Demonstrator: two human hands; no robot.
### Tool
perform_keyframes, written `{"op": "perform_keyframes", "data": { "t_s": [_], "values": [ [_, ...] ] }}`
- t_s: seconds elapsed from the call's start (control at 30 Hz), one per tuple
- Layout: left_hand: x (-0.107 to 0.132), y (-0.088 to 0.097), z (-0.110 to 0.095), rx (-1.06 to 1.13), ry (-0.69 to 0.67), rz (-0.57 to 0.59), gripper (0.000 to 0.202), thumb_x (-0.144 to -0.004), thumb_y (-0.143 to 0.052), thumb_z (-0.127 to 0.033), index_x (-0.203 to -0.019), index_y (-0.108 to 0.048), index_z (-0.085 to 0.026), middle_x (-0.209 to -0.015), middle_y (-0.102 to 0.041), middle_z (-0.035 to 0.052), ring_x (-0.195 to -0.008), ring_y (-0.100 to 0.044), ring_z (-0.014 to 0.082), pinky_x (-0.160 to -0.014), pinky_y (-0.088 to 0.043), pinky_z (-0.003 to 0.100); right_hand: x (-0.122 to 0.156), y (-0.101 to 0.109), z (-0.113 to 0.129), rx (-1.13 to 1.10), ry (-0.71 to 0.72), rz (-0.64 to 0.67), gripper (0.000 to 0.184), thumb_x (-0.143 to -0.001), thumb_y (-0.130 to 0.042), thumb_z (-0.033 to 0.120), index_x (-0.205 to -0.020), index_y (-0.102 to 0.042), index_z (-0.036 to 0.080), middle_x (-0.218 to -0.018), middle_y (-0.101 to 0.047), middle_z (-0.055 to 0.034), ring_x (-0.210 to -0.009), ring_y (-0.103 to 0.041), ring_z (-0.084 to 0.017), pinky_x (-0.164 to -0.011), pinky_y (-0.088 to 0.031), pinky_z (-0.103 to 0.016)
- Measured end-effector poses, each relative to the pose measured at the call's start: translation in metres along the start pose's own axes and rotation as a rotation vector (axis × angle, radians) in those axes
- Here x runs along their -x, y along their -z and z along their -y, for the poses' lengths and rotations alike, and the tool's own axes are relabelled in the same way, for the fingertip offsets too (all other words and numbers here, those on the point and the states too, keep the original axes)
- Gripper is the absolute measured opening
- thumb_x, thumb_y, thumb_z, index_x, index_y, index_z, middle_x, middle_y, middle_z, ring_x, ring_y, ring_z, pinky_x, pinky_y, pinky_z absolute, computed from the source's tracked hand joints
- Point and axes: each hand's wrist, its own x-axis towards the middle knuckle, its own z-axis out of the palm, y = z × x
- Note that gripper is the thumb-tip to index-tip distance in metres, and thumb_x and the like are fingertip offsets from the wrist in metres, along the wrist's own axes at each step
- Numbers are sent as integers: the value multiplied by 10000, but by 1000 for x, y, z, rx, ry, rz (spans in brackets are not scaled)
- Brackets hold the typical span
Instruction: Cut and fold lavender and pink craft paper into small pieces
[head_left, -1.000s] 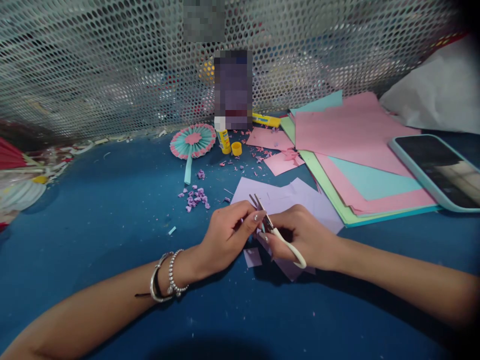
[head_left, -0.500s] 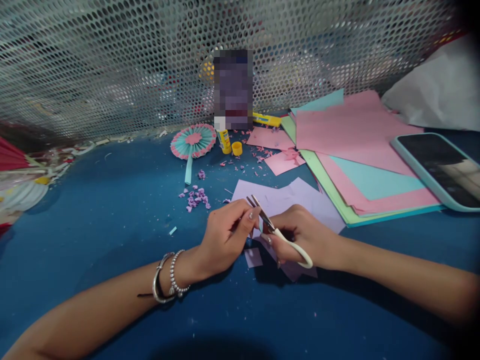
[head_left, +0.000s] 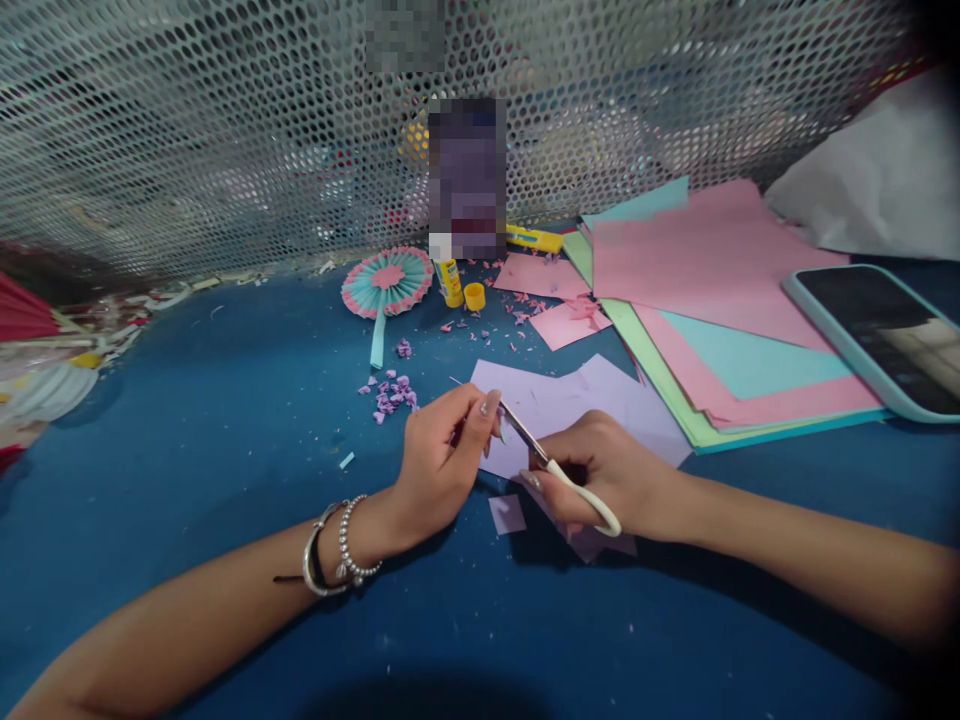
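Right hand (head_left: 611,475) clamped on white-handled metal scissors (head_left: 556,468), slanting above flat lavender paper sheets (head_left: 604,392). Left hand (head_left: 439,465): thumb and forefinger pinched together at the blade tips; anything between them hidden. Scissors probably light, stiff, smooth-bladed; best held by the loops. Paper likely thin, easily creased; take by an edge. Fingers mask one handle loop; black phone in pale-blue case (head_left: 885,335) cut off at right.

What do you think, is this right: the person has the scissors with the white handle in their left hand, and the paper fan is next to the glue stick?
Nearly! The scissors with the white handle are in the person's right hand, not the left hand. The head view shows it. The paper fan is next to the glue stick.
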Motion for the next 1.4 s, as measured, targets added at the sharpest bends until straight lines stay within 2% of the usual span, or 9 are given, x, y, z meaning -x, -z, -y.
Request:
{"op": "perform_keyframes", "data": {
  "t_s": [0.23, 0.47, 0.77, 1.03, 1.2, 1.4],
  "values": [
    [-3, 0, 1, 59, 26, -25, 347, -926, -399, -308, -610, -464, -181, -543, -447, -29, -494, -425, 79, -485, -351, 219, 0, 0, 3, -46, -47, 17, 239, -744, -512, 214, -518, -449, 164, -418, -517, 32, -386, -547, -81, -346, -338, -149],
    [-2, 1, 5, 67, 44, -112, 340, -916, -425, -303, -601, -455, -179, -518, -427, -42, -459, -409, 66, -453, -342, 203, 0, 0, 5, 106, 44, -53, 246, -737, -522, 224, -505, -495, 147, -392, -492, 30, -350, -371, -36, -349, -248, -173],
    [-2, 0, 4, 24, 36, -110, 358, -909, -428, -314, -577, -424, -181, -515, -418, -38, -462, -393, 75, -446, -333, 213, -1, -2, 4, 181, 88, -69, 274, -742, -512, 231, -482, -476, 153, -374, -450, 40, -350, -313, -31, -359, -206, -194],
    [-2, 0, 5, 144, 103, -59, 334, -926, -399, -331, -631, -458, -185, -534, -410, -36, -472, -386, 74, -452, -334, 224, -2, -4, 0, 203, 123, -110, 286, -741, -507, 204, -468, -436, 158, -368, -401, 63, -362, -249, -23, -354, -197, -182],
    [0, -1, 7, 189, 142, -35, 305, -926, -396, -342, -662, -427, -192, -564, -373, -38, -487, -357, 79, -447, -323, 233, -1, -2, 1, 175, 88, -76, 275, -740, -511, 201, -478, -441, 155, -368, -409, 58, -353, -282, -23, -352, -206, -173],
    [1, -1, 9, 158, 90, -43, 309, -926, -396, -329, -651, -403, -190, -582, -369, -34, -497, -353, 77, -450, -324, 231, 0, -1, 6, 134, 36, -47, 250, -726, -517, 190, -485, -462, 152, -370, -451, 45, -343, -345, -31, -348, -230, -165]
  ]
}}
